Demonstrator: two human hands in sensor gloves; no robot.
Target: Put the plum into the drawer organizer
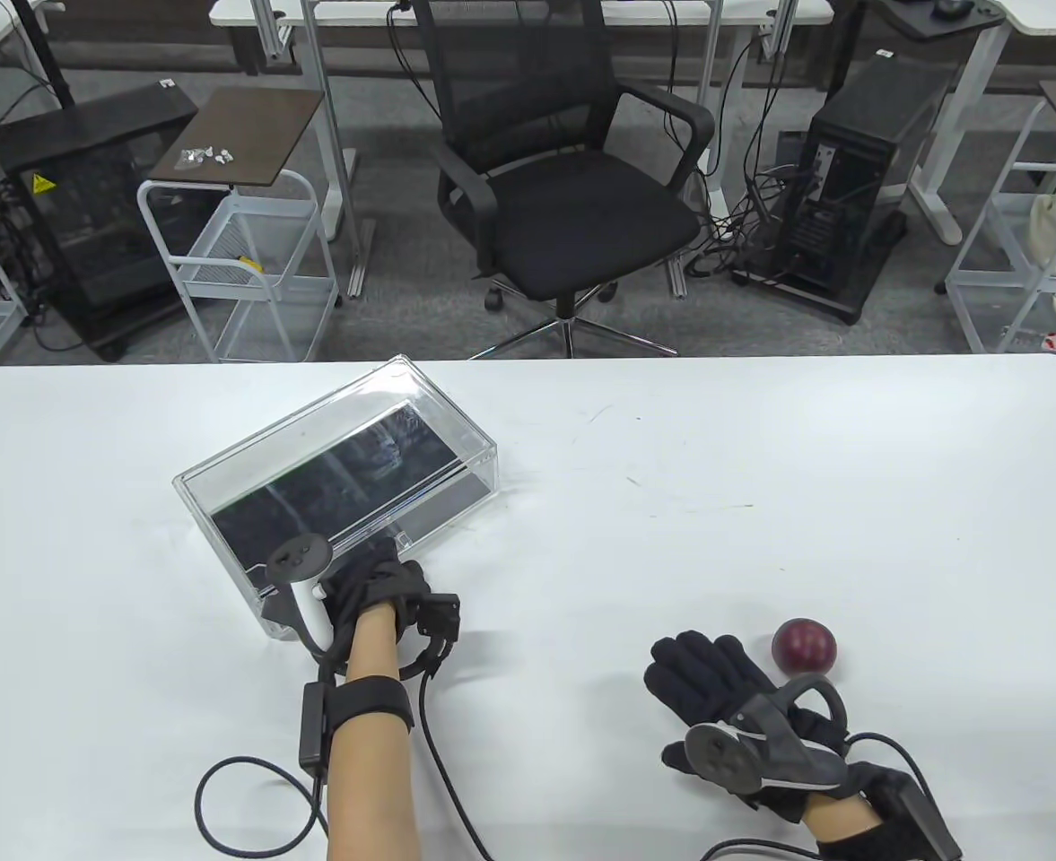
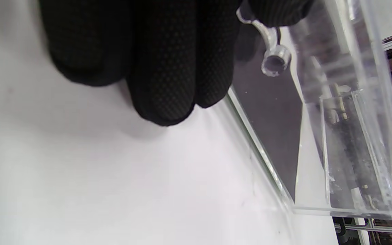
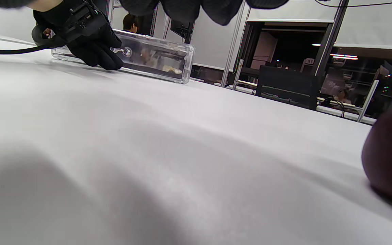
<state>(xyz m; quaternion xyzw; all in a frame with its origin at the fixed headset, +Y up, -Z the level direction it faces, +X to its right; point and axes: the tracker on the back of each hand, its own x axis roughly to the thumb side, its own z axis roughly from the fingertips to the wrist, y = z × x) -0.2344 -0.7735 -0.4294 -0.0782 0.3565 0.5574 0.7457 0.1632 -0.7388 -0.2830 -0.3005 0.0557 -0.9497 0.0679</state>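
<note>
While the plum sat loose on the table, these were the relations that mattered:

Right grip: the right hand point(image 1: 725, 708) lay low over the table point(image 1: 761, 502) with its fingers spread and holding nothing; in the right wrist view only the fingertips point(image 3: 216, 10) showed at the top edge.

Plum from the right grip: the plum point(image 1: 804, 646) sat just beside those fingers, on their far right side, apart from them by a small gap; round, so no long axis to line up with.

Left grip: the left hand point(image 1: 370, 587) was at the near front face of the drawer organizer point(image 1: 339, 475), fingers curled by its small clear knob point(image 2: 275, 61); whether they actually pinched the knob I could not tell.

Organizer from the plum: well apart, up and to the left across the table, set at a slant.

Nearer hand: the right, by far.

Judgement: the coming move likely needed a short reach rightward and forward to close round the plum.
</note>
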